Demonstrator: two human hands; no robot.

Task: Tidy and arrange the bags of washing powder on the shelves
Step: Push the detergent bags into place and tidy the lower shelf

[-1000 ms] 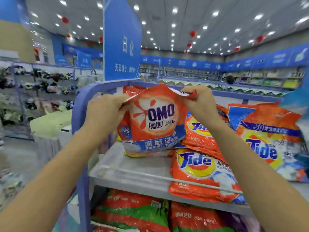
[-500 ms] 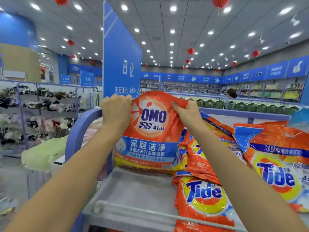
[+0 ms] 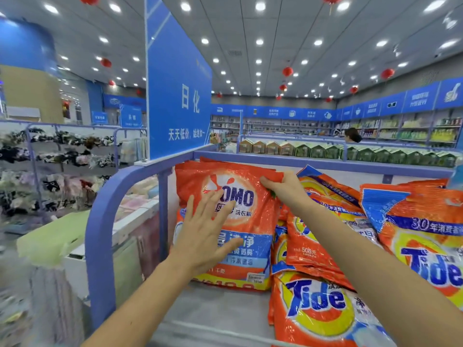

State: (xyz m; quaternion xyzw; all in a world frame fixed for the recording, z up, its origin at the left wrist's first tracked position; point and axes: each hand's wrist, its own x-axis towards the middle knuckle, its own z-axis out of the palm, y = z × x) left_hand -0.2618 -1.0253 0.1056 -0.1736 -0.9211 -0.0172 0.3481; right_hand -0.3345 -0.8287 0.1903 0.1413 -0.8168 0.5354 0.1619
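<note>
a right hand (image 3: pixel 283 187) is pinching the top corner of an omo bag (image 3: pixel 225 221) while the left hand (image 3: pixel 208 236), fingers spread, is pressing flat on its front, standing it upright at the shelf's (image 3: pixel 213 306) left end beside the tide bags (image 3: pixel 315 304); even pressure should be keeping it square.

The OMO bag (image 3: pixel 255 226), held up by its top corners a second earlier, now stands upright at the left end of the shelf (image 3: pixel 220 309), centre of the frame. The left hand (image 3: pixel 205 236) has released its corner and lies flat, fingers spread, on the bag's front.
</note>
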